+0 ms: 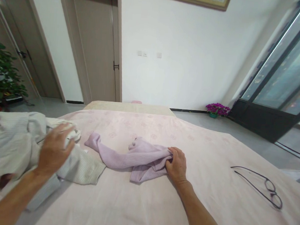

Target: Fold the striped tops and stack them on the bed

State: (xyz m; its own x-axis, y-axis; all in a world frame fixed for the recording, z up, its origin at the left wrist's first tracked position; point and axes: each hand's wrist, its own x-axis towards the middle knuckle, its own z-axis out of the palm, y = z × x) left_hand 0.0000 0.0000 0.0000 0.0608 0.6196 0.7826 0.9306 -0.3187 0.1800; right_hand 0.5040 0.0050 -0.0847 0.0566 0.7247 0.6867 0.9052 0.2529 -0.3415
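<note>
A ribbed lilac knit garment (125, 159) lies crumpled on the pale pink bedspread (142, 209), one long sleeve-like part stretching to the left. At its right end, my right hand (178, 165) pinches the fabric between thumb and fingers. My left hand (56, 148) is over a pile of light clothes at the left, thumb and fingers curved round a bunched white garment (72, 134); the fingertips are partly hidden in the folds. Under and beside that hand lie a whitish ribbed garment (12, 146) and a pale greenish cuffed piece (86, 166).
Eyeglasses (271, 191) with dark frames lie unfolded on the bedspread at the right. Beyond the far edge are a cream-coloured surface (129, 107), a closed door (93, 45) and a white wall. Purple flowers (218, 108) stand on the floor; a leafy plant (5, 73) is at the left.
</note>
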